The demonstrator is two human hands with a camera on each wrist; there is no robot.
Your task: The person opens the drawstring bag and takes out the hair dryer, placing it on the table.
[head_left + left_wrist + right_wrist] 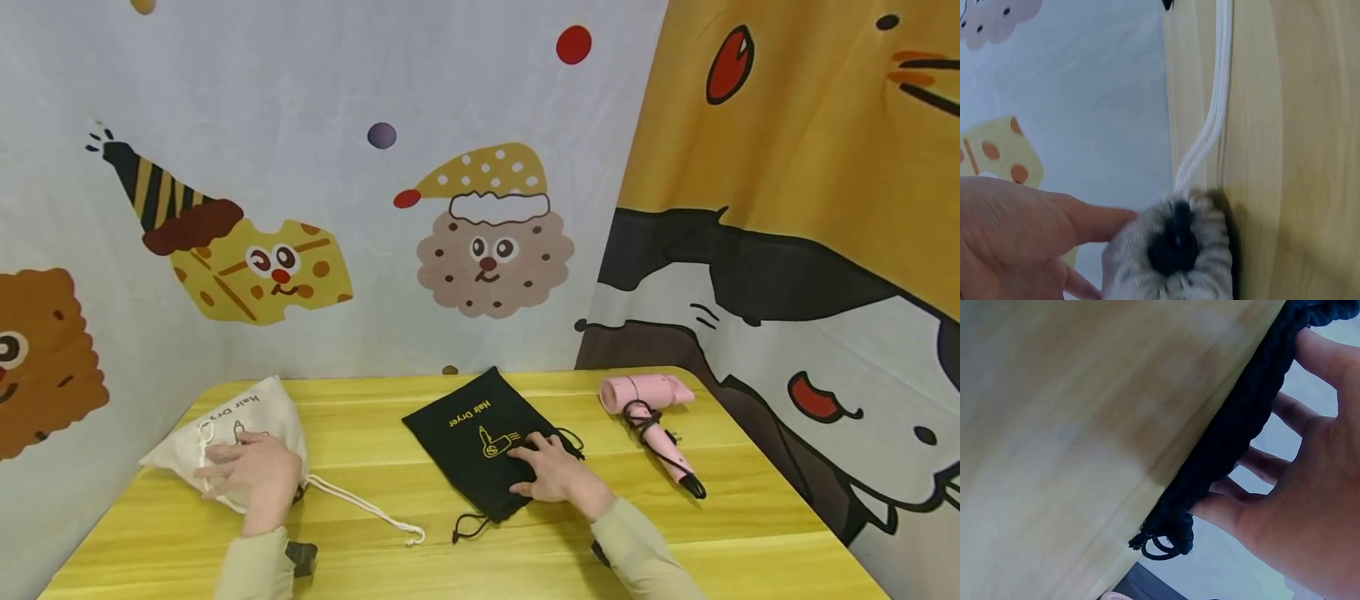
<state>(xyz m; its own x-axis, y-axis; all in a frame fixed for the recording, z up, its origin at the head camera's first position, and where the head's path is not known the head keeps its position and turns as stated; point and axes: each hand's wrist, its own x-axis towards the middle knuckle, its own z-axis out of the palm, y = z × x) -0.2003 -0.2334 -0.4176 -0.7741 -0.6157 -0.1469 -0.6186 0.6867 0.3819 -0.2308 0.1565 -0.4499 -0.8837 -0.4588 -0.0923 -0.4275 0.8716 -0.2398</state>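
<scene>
A white drawstring bag (pixel 270 408) printed "Hair Dryer" bulges at the table's left side. My left hand (pixel 258 475) rests on top of it with fingers spread. In the left wrist view the bag's gathered mouth (pixel 1213 244) shows something black inside, and a white cord (pixel 1213 119) trails away. Flat in the middle lies a black drawstring bag (pixel 457 425) with yellow print. Spread fingers of my right hand (pixel 553 471) touch its near right part. In the right wrist view, the fingertips sit along the edge of the black bag (pixel 1235 419).
A pink hair dryer (pixel 648 392) with its black cord wound round the handle lies at the table's right. The yellow wood-grain table (pixel 360 567) meets a cartoon-printed cloth (pixel 360 350) at the back. A black cord loop (pixel 471 527) sticks out from the black bag.
</scene>
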